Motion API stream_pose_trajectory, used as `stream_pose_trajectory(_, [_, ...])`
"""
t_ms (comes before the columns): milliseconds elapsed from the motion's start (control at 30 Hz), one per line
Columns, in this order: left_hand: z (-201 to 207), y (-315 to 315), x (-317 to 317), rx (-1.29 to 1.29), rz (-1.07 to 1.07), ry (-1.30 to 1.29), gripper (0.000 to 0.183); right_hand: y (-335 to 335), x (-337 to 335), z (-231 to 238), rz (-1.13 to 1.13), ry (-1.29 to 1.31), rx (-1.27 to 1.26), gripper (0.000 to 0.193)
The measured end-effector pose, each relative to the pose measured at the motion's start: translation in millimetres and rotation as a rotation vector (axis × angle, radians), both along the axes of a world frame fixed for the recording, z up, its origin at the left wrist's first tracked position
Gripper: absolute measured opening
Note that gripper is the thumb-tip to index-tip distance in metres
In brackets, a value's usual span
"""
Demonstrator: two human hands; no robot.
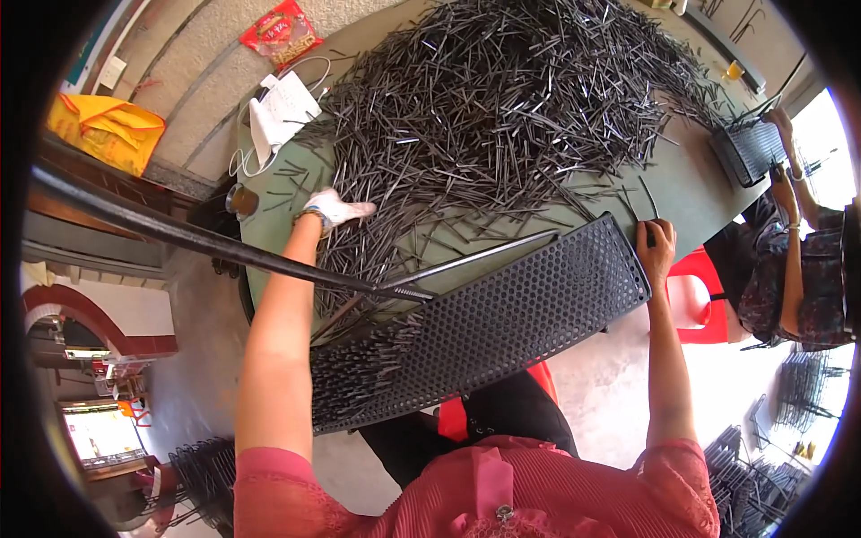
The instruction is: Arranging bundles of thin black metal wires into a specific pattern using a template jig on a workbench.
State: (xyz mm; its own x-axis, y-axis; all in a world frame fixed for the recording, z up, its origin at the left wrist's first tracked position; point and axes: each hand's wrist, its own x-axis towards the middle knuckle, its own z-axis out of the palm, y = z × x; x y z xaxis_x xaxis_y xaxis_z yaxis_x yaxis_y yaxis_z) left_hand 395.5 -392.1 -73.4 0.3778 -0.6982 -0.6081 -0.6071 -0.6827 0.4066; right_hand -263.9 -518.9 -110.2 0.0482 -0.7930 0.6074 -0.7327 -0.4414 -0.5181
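The perforated black tray (529, 291) is propped along the near edge of the counter (700, 202), and its filling seems to be in hand, only its left part being studded with strips. The gloved left hand (334, 210) is set at the heap of dark strips (502, 108) and the right hand (656, 247) is curled at the tray's right end, but whether anything is pinched in either grip cannot be told. A gathering of loose strips, with the tray steadied, appears to be called for.

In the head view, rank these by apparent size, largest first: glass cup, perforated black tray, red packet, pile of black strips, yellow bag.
1. Pile of black strips
2. Perforated black tray
3. Yellow bag
4. Red packet
5. Glass cup

This ranks picture area only; fisheye bending and nearness affect it.
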Motion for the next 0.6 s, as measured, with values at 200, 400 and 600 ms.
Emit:
stream_pose_trajectory(200, [36.4,-47.2,-81.7,0.021,0.034,-0.300,0.074,9.9,-30.1,-0.6,-0.050,0.048,0.023,0.011])
stream_pose_trajectory(400, [77.7,-18.5,-89.8,-0.267,0.089,0.034,0.063,9.2,-39.5,-6.0,-0.057,0.065,0.025,0.010])
stream_pose_trajectory(600, [95.8,-10.6,-126.5,0.178,-0.353,-0.453,0.130,5.4,-35.9,-6.7,-0.058,0.074,0.018,0.009])
